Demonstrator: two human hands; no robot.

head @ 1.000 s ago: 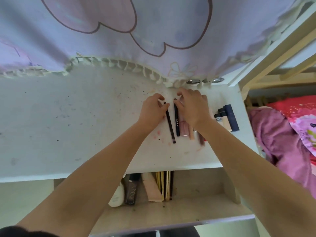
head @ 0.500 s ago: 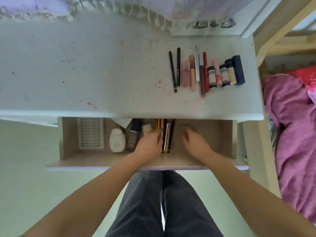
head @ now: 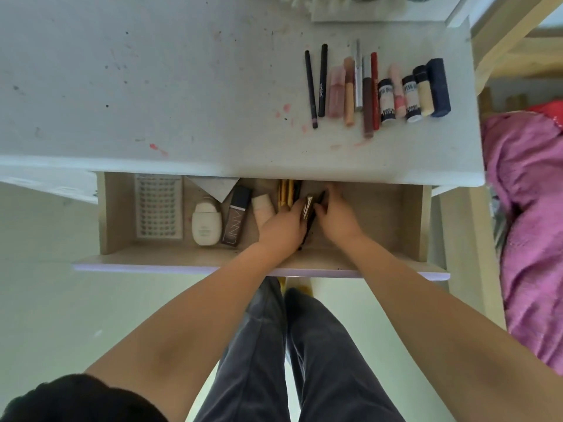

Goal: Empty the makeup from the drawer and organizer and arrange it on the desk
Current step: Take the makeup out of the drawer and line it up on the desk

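Observation:
Both hands are inside the open wooden drawer [head: 380,260] under the white desk [head: 152,86]. My left hand [head: 281,228] and my right hand [head: 336,216] close from both sides on a bundle of dark and gold makeup sticks [head: 308,208]. More gold sticks [head: 286,193] lie just behind my left hand. Further left in the drawer sit a beige tube [head: 263,207], a brown foundation bottle [head: 236,219], a white bottle [head: 206,223] and a lash tray [head: 159,207]. A row of pencils, lip tubes and small bottles [head: 377,89] lies on the desk at the right.
A folded paper [head: 216,187] lies at the back of the drawer. A pink blanket [head: 530,208] covers the bed to the right of the desk. A wooden bed frame [head: 511,47] rises at the upper right. My legs are below the drawer front.
My hands left the row of pencils on the desk, dropped into the drawer and closed together on the dark and gold sticks. The view tilted down.

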